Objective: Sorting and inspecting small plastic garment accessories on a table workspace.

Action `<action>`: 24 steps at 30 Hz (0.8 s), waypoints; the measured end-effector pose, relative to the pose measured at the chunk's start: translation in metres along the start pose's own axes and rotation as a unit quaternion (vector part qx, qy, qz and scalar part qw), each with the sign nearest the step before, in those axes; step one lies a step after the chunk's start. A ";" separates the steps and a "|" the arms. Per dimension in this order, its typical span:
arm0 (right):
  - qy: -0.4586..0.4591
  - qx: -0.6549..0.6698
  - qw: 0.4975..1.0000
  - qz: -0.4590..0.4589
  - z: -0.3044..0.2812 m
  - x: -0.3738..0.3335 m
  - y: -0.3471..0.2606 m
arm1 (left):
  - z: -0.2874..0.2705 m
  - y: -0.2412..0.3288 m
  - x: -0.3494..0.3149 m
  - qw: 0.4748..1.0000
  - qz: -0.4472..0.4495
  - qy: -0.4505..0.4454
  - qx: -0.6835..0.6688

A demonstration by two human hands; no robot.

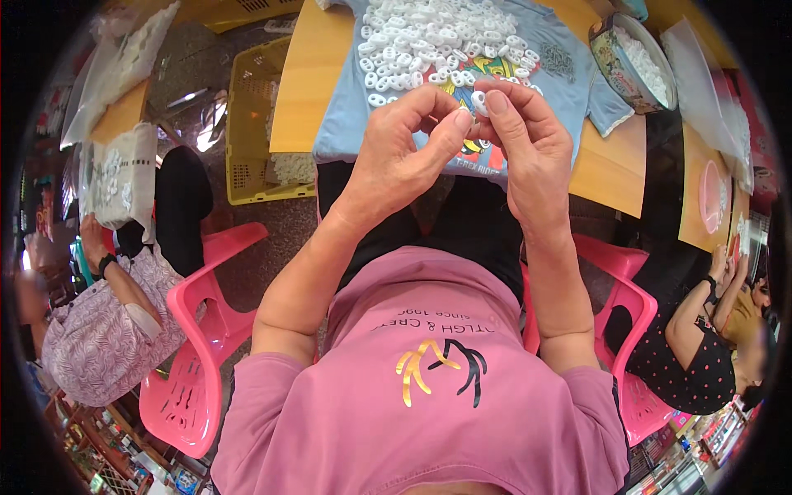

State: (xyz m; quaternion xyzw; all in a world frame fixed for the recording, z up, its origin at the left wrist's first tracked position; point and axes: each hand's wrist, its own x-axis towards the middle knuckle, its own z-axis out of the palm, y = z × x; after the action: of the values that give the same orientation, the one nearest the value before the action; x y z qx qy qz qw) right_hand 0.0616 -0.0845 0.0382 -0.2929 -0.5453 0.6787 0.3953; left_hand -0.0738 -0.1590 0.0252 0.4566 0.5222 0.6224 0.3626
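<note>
Head view: a small white oval ring (pixel 479 101) is pinched by left hand (pixel 402 157) and right hand (pixel 528 153) above the table edge (pixel 290 124); open room lies at six o'clock.

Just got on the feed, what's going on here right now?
A person seated at a wooden table has both hands raised close together. The right hand pinches a small white plastic piece at its fingertips, and the left hand meets it there. Beyond the hands, a pile of similar white pieces lies on a blue shirt spread over the table. A tin to the right holds more.
</note>
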 end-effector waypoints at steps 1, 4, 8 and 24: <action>-0.001 -0.021 1.000 -0.015 0.000 0.000 0.000 | -0.001 0.000 0.001 1.000 0.000 0.000 0.000; -0.005 -0.055 0.998 -0.034 0.000 0.000 -0.001 | -0.003 0.001 0.001 1.000 0.000 -0.020 0.020; -0.007 -0.076 0.996 -0.037 0.000 -0.001 -0.003 | -0.004 0.003 0.003 0.999 0.005 -0.022 0.034; 0.062 -0.066 0.991 -0.096 0.016 -0.011 0.014 | -0.007 0.003 0.002 0.999 -0.038 -0.024 -0.016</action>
State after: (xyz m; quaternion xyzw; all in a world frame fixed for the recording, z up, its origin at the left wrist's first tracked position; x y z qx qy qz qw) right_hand 0.0511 -0.1038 0.0285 -0.3064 -0.5890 0.5808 0.4711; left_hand -0.0807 -0.1601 0.0286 0.4453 0.5202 0.6052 0.4060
